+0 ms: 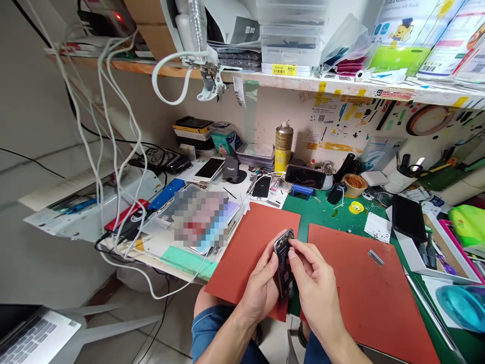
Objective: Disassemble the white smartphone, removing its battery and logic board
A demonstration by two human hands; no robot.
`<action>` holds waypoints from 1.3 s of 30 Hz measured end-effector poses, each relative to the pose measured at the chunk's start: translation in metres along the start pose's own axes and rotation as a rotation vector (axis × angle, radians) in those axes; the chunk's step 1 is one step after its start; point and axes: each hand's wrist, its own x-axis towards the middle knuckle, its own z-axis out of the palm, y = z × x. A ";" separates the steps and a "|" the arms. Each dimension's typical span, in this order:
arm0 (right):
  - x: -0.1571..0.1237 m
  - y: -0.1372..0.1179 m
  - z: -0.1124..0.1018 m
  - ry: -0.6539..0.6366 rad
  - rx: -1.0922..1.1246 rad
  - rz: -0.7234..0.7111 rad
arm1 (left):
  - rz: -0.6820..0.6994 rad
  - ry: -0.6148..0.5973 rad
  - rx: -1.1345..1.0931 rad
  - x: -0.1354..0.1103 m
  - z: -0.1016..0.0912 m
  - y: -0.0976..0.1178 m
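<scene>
An opened phone body with its dark inner parts showing is held upright over the near edge of the bench. My left hand wraps round its left side from below. My right hand comes in from the right, thumb and fingertips pinched on the inside of the phone near its top. Both hands hover above the gap between two red mats.
A small metal strip lies on the right mat. Behind on the green bench are phones, a spray can, a solder-wick cup and a white tray with a black phone. White cables hang at left; a laptop sits low left.
</scene>
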 end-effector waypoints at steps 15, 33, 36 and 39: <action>0.005 -0.019 -0.002 -0.030 -0.133 -0.012 | 0.075 0.010 0.129 -0.002 0.003 -0.002; 0.024 -0.017 -0.001 -0.047 0.068 0.178 | 0.051 0.011 0.100 -0.001 0.002 -0.002; 0.024 -0.015 0.001 -0.023 0.050 0.172 | 0.033 0.030 0.079 0.000 0.001 -0.002; 0.023 -0.014 0.004 0.008 0.030 0.178 | 0.043 0.053 0.073 0.002 0.002 -0.002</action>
